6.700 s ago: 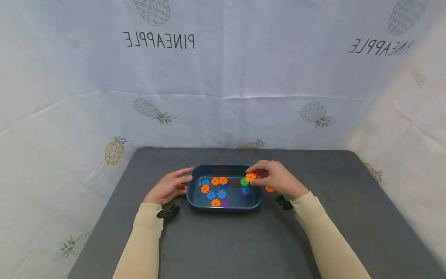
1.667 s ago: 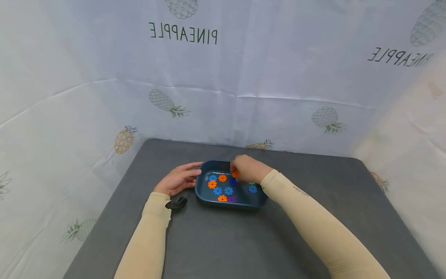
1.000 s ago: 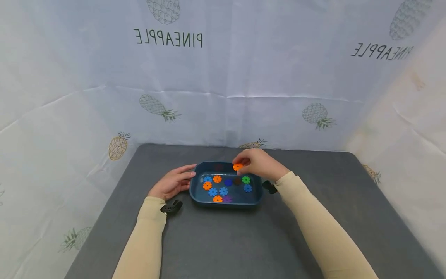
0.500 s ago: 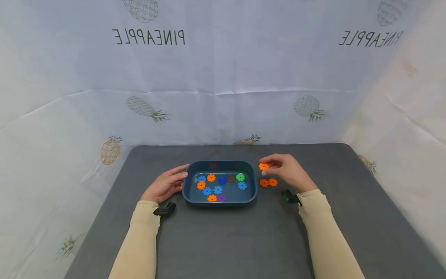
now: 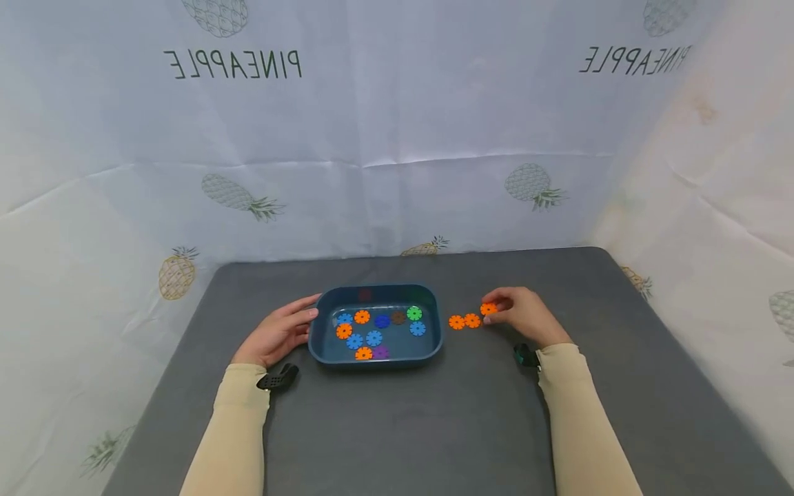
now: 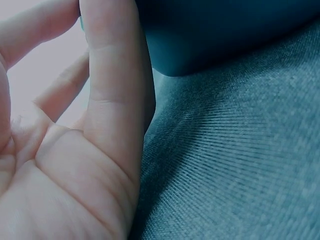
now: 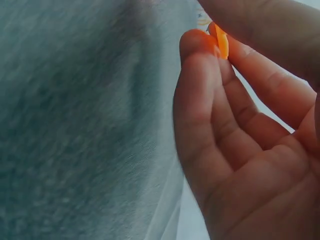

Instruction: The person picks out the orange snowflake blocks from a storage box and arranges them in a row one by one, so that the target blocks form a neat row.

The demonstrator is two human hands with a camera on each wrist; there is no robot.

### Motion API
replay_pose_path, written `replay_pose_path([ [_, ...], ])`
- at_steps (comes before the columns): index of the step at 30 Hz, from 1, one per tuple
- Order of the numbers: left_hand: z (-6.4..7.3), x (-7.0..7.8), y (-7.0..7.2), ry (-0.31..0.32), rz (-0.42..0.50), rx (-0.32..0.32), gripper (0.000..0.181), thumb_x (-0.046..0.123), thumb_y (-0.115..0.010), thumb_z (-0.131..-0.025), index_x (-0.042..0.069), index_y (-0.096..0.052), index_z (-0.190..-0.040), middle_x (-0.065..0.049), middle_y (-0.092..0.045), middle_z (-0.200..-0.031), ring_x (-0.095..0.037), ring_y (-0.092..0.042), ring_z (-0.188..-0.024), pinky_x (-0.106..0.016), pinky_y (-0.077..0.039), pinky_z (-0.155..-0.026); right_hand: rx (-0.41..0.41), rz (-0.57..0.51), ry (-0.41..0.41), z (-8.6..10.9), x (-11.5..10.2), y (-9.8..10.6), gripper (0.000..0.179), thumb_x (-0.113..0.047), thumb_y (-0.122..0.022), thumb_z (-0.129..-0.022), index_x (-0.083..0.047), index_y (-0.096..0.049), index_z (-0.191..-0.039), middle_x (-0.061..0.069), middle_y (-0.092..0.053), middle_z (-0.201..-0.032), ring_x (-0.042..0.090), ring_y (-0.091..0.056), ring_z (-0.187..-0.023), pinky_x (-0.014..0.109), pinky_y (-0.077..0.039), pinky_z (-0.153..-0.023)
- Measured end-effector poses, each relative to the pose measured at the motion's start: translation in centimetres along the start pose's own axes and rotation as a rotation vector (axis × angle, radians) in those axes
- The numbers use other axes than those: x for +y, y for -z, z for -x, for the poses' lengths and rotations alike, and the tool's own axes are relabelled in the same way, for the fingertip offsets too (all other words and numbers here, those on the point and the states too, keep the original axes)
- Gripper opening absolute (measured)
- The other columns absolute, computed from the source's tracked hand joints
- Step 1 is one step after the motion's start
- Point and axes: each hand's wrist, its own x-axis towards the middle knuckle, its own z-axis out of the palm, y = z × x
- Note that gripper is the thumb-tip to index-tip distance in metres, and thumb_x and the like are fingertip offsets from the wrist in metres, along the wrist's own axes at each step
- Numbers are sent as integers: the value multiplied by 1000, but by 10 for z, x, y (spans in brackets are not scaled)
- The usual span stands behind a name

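My right hand (image 5: pixel 526 318) pinches an orange notched plastic disc (image 5: pixel 489 309) between thumb and fingers, over the table right of the tray. In the right wrist view, the orange disc (image 7: pixel 222 42) shows edge-on at the fingertips. Two more orange discs (image 5: pixel 464 322) lie side by side on the table, just left of that hand. My left hand (image 5: pixel 276 333) touches the left end of the dark blue tray (image 5: pixel 375 362) with extended fingers. Inside the tray lie several flat notched discs: orange, light blue, a dark blue disc (image 5: pixel 382 321), brown, purple and a green disc (image 5: pixel 414 313).
The dark grey table (image 5: pixel 397 427) carries the tray near its back edge. A white curtain (image 5: pixel 397 124) printed with pineapples hangs behind and along both sides. Black straps (image 5: pixel 279 377) sit at both wrists.
My right hand has taken an orange disc out of the tray and carried it right, beyond the two orange discs on the table. My left hand stays at the tray's left end.
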Motion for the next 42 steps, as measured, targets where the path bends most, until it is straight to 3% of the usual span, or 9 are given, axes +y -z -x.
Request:
replay_pose_path([
  [7, 3, -1, 2, 6, -1, 25, 70, 32, -62, -113, 15, -30, -172, 9, -70, -131, -9, -71, -101, -27, -62, -92, -43, 9, -12, -6, 5, -8, 37, -20, -88, -92, -13, -77, -127, 12, -70, -120, 26, -64, -104, 44, -58, -93],
  [20, -6, 8, -4, -1, 45, 14, 69, 30, -63, -112, 13, -32, -172, 10, -73, -130, -10, -74, -101, -27, -63, -92, -41, 43, -40, -8, 7, 0, 36, -18, -87, -93, -11, -78, -127, 13, -68, -121, 27, -61, -102, 42, -56, -91],
  [31, -1, 1, -2, -6, 11, 1, 70, 33, -61, -113, 15, -30, -173, 9, -67, -141, -11, -73, -112, -28, -62, -98, -66, 15, -26, -4, 9, -7, 36, -17, -87, -93, -12, -77, -128, 11, -68, -120, 26, -60, -102, 39, -54, -91],
  [42, -1, 3, -2, 10, 43, 18, 70, 30, -63, -112, 14, -31, -172, 9, -70, -135, -9, -74, -105, -27, -63, -95, -79, 16, -44, -6, 7, -8, 35, -15, -85, -94, -12, -77, -128, 11, -69, -119, 25, -61, -102, 41, -55, -92],
])
